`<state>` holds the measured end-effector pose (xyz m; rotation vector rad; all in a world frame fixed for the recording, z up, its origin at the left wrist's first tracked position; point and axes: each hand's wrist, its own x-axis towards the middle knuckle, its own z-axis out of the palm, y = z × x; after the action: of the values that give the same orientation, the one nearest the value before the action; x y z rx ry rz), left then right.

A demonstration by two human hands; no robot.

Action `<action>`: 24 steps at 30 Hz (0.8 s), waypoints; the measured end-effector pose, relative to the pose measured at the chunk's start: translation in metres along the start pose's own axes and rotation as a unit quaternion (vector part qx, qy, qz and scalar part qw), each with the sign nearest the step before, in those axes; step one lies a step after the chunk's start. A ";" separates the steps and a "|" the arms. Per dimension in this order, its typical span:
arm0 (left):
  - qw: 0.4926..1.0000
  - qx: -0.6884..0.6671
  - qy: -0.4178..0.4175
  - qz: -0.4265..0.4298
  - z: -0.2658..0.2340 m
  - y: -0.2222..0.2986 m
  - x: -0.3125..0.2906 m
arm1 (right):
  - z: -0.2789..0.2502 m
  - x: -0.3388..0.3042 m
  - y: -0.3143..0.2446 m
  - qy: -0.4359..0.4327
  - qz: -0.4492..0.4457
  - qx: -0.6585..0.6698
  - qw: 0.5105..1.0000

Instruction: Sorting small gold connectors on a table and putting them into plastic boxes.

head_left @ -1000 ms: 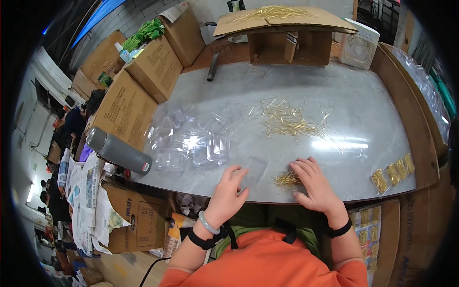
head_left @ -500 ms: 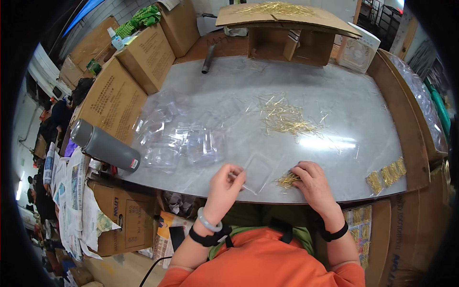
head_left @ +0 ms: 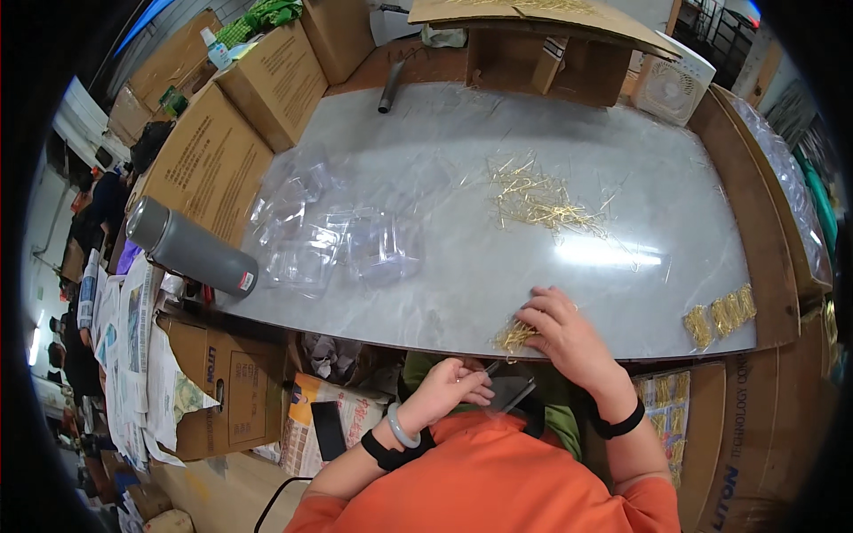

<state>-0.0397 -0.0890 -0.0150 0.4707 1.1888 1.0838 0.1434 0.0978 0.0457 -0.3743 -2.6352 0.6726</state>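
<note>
Case grip: the clear plastic case (head_left: 513, 393) looks thin and likely to flex, so a light pinch along its edge suits it better than a squeeze across the walls.
Wire control: curved fingers laid over the bunch of gold wire pieces (head_left: 514, 336) should keep it compact; since it lies close to the edge of the bench (head_left: 426, 311), a sideways push could spill strands.
Left hand: the left hand (head_left: 453, 389) has its fingers closed on the case, which tilts below the bench's near edge, in front of the orange shirt (head_left: 480, 471).
Right hand: the right hand (head_left: 569, 342) rests over the bunch with bent fingers touching it; whether they pinch any wires, I cannot tell.
Between the hands: they are apart, the case at the left fingertips, the bunch just left of the right fingers.
Farther off: loose gold wires (head_left: 542, 202) lie beyond the right hand, clear plastic pieces (head_left: 329, 249) to the far left, and gold bundles (head_left: 730, 311) near the right end.
</note>
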 end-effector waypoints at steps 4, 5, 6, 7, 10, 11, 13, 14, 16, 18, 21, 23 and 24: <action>0.998 -0.057 0.007 0.014 0.006 -0.004 -0.007 | 0.011 -0.014 -0.027 -0.057 -0.067 0.053 0.995; 0.998 -0.062 0.012 0.015 0.006 -0.003 -0.010 | 0.020 -0.020 -0.032 -0.062 -0.084 0.069 0.992; 0.998 -0.067 0.014 0.015 0.006 -0.003 -0.013 | 0.028 -0.027 -0.039 -0.067 -0.099 0.084 0.989; 0.999 -0.041 -0.006 0.009 0.003 -0.005 -0.018 | 0.032 -0.032 -0.047 -0.051 -0.094 0.092 0.990; 1.000 -0.010 -0.004 0.012 0.012 0.010 -0.037 | 0.035 -0.038 -0.058 -0.045 -0.060 0.147 0.986; 0.999 0.015 -0.005 0.035 0.014 0.016 -0.039 | 0.031 -0.036 -0.061 -0.035 -0.055 0.168 0.984; 0.994 0.071 -0.009 0.086 0.018 0.037 -0.036 | 0.021 -0.028 -0.059 0.001 -0.066 0.139 0.988; 0.984 0.150 -0.002 0.092 0.020 0.055 -0.031 | 0.015 -0.022 -0.056 0.020 -0.072 0.122 0.990; 0.974 0.196 0.001 0.115 0.024 0.084 -0.007 | 0.001 -0.003 -0.046 0.076 -0.073 0.080 0.991; 0.984 0.090 -0.010 0.156 0.026 0.102 0.024 | -0.003 0.014 -0.028 0.140 -0.066 0.038 0.987; 0.920 0.269 0.061 0.278 0.026 0.108 0.058 | 0.007 0.021 0.001 0.151 -0.004 0.018 0.988; 0.769 0.494 0.114 0.389 0.022 0.097 0.065 | 0.013 0.021 0.014 0.157 -0.034 -0.018 0.987; 0.747 0.525 0.108 0.393 0.021 0.092 0.063 | 0.014 0.019 0.013 0.149 -0.012 0.007 0.989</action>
<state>-0.0605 0.0120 0.0328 1.9085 1.8340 1.0589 0.1221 0.1097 0.0337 -0.4044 -2.3460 0.5777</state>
